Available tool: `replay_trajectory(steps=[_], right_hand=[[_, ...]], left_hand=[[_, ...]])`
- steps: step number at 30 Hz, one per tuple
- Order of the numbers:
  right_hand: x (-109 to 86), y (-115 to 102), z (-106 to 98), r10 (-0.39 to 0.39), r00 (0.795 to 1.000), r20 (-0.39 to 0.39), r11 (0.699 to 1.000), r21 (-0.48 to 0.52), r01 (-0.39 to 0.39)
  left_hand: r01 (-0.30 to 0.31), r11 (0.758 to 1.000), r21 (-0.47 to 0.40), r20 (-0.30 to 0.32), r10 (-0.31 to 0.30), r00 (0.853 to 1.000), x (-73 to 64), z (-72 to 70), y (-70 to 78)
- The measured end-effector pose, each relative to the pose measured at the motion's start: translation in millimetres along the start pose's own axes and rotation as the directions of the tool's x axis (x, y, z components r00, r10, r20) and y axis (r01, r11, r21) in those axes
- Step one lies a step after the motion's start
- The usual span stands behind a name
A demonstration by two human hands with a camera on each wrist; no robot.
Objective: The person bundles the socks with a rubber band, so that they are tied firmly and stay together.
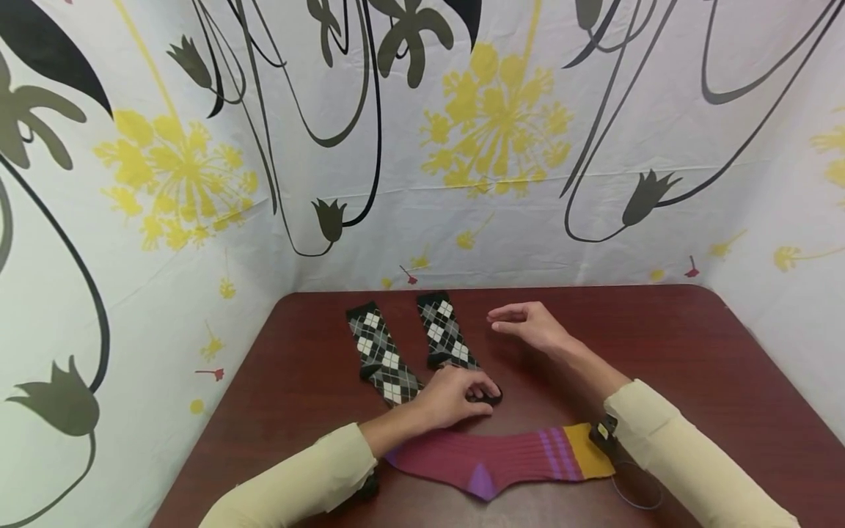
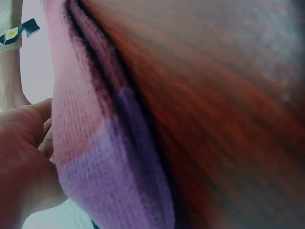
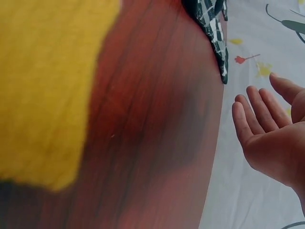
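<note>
Two black, grey and white argyle socks lie side by side on the table: the left argyle sock (image 1: 379,345) and the right argyle sock (image 1: 445,330). My left hand (image 1: 455,394) rests over the foot of the right one, its fingers loosely bent near the dark toe, thumb apart. My right hand (image 1: 531,325) hovers right of the argyle socks, fingers extended, holding nothing; its palm (image 3: 271,150) shows in the right wrist view. Closer in lies a maroon knit sock (image 1: 508,455) with purple heel and stripes and a yellow cuff (image 3: 43,90). My left forearm partly covers its toe end.
The dark red-brown wooden table (image 1: 693,367) has rounded back corners. White cloth (image 1: 409,161) with yellow and grey plant prints hangs around its back and sides. A thin cable loop (image 1: 640,506) hangs below the right wrist's camera (image 1: 603,433), next to the yellow cuff.
</note>
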State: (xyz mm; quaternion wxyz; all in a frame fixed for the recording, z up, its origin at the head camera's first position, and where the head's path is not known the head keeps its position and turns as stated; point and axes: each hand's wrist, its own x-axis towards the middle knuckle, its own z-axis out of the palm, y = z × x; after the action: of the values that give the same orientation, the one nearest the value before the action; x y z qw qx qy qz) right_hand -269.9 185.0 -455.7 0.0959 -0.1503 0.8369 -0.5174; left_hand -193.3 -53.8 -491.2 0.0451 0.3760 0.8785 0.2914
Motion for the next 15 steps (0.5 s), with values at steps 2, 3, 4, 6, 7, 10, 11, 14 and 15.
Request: replay_trajectory(steps=[2, 3, 4, 6, 7, 10, 11, 14, 15], right_hand=[[4.3, -1, 2, -0.009, 1.000, 0.001, 1.000, -0.008, 0.009], [6.3, -1, 4, -0.008, 1.000, -0.002, 1.000, -0.013, 0.008], [8.3, -1, 4, -0.006, 1.000, -0.005, 1.000, -0.016, 0.006], [12.0, -1, 6, -0.009, 1.000, -0.008, 1.000, -0.016, 0.009], [14.1, -1, 7, -0.010, 1.000, -0.011, 1.000, -0.017, 0.010], [21.6, 1, 8, -0.011, 1.000, -0.028, 1.000, -0.003, 0.011], [23.9, 1, 9, -0.019, 0.999, -0.033, 1.000, -0.002, 0.019], [32.0, 3, 9, -0.016, 0.999, -0.050, 1.000, 0.008, 0.017], [34.3, 4, 9, -0.014, 0.998, -0.053, 1.000, 0.006, 0.014]], left_hand=[[-0.012, 1.000, -0.005, 0.009, 0.012, 1.000, -1.1, -0.2, 1.3], [-0.021, 1.000, -0.010, 0.014, 0.021, 1.000, -1.9, -0.5, 1.8], [-0.030, 0.999, -0.015, 0.020, 0.030, 0.999, -2.8, -0.7, 2.3], [-0.053, 0.998, -0.021, 0.031, 0.054, 0.998, -4.7, -1.1, 3.3], [-0.066, 0.997, -0.027, 0.036, 0.066, 0.997, -5.6, -1.3, 3.8], [-0.102, 0.994, -0.038, 0.055, 0.104, 0.993, -8.3, -1.6, 4.5], [-0.110, 0.993, -0.041, 0.061, 0.113, 0.992, -9.2, -1.9, 4.7], [-0.119, 0.991, -0.061, 0.085, 0.124, 0.989, -12.0, -3.4, 4.8], [-0.116, 0.991, -0.070, 0.095, 0.122, 0.988, -12.9, -4.2, 4.7]])
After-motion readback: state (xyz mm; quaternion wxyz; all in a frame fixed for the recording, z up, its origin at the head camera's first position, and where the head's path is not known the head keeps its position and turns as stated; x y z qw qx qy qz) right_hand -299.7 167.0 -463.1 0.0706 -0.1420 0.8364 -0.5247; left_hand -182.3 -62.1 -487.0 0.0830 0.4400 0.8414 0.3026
